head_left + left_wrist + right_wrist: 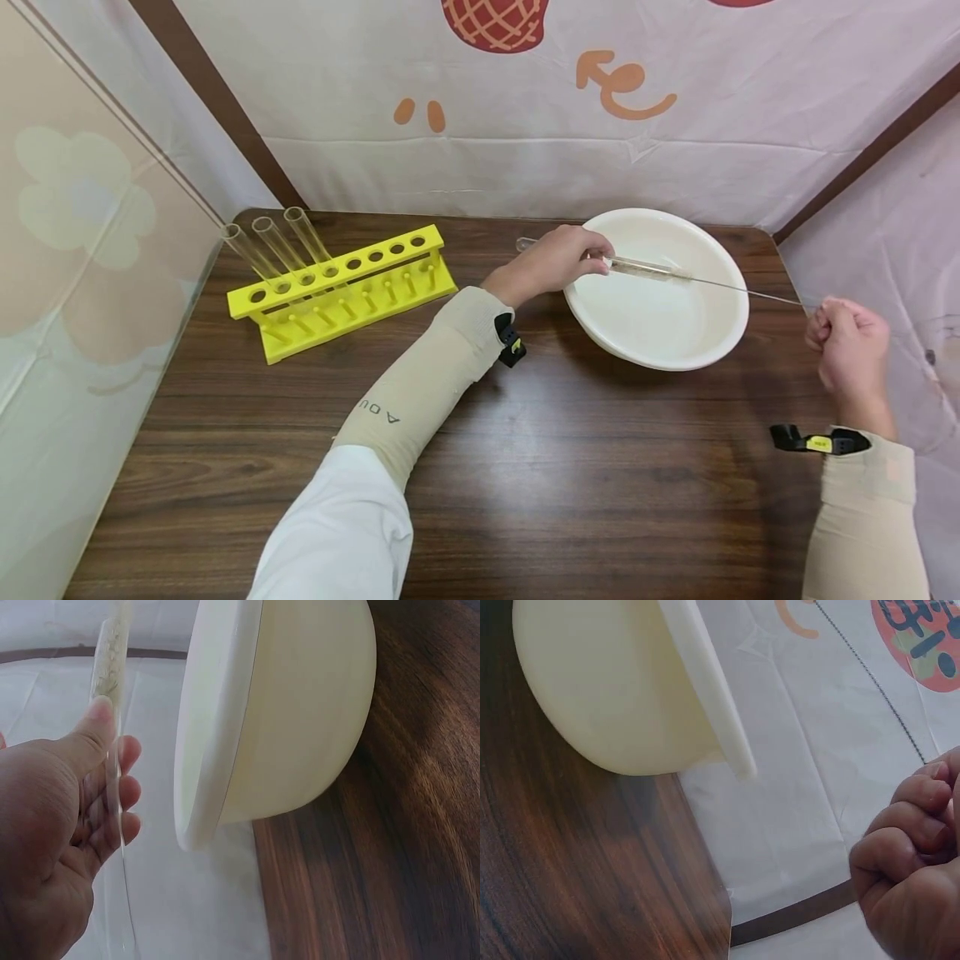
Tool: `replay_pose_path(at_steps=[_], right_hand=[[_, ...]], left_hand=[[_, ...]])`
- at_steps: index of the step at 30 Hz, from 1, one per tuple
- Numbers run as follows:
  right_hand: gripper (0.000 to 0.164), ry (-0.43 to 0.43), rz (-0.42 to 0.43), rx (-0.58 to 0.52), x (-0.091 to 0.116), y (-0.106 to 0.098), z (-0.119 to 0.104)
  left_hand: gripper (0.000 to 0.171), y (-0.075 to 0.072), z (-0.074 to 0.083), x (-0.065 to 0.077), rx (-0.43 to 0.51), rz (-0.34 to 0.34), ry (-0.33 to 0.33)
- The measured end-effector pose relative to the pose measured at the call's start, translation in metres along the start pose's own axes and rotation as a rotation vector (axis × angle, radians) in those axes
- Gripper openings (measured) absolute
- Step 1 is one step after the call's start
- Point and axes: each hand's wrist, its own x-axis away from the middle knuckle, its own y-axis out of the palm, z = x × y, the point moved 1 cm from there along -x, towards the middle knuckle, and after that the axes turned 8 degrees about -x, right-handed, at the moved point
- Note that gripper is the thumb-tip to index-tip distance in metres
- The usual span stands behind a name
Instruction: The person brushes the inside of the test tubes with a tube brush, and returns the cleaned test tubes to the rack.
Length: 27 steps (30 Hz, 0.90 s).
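Observation:
My left hand (558, 260) pinches a clear glass test tube (633, 265) between thumb and fingers, over the white basin (652, 329). The tube lies nearly level, its rounded end poking out left behind the hand. A test tube brush (757, 294) runs into the tube's right-hand mouth, and its pale bristles (114, 656) show inside the glass in the left wrist view. With curled fingers, my right hand (855, 342) grips the far end of the brush's thin twisted wire, off to the right of the basin. The right wrist view shows that wire (877, 690) leading into the fist.
On the left of the dark wooden table (570, 475) stands a yellow test tube rack (345, 292) with holes and pegs. Three clear test tubes (273, 237) lean in its left part. A printed curtain (510, 158) hangs behind the table and at both sides.

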Motion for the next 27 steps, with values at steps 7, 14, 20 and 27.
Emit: replay_pose_path(at_steps=[7, 14, 20, 27], right_hand=[[0.047, 0.157, -0.047, -0.006, -0.002, -0.005, -0.007], [0.038, 0.025, -0.043, 0.154, 0.004, -0.011, -0.002], [0.025, -0.096, -0.095, 0.077, 0.004, -0.016, 0.007], [0.022, -0.214, -0.067, 0.046, -0.002, -0.017, 0.01]], left_hand=[[0.027, -0.002, -0.003, 0.003, 0.008, -0.013, -0.017], [0.027, -0.001, -0.01, 0.007, 0.028, -0.022, -0.035], [0.029, -0.004, -0.01, 0.008, 0.031, -0.049, -0.027], [0.031, -0.006, -0.01, 0.009, 0.031, -0.079, -0.036]])
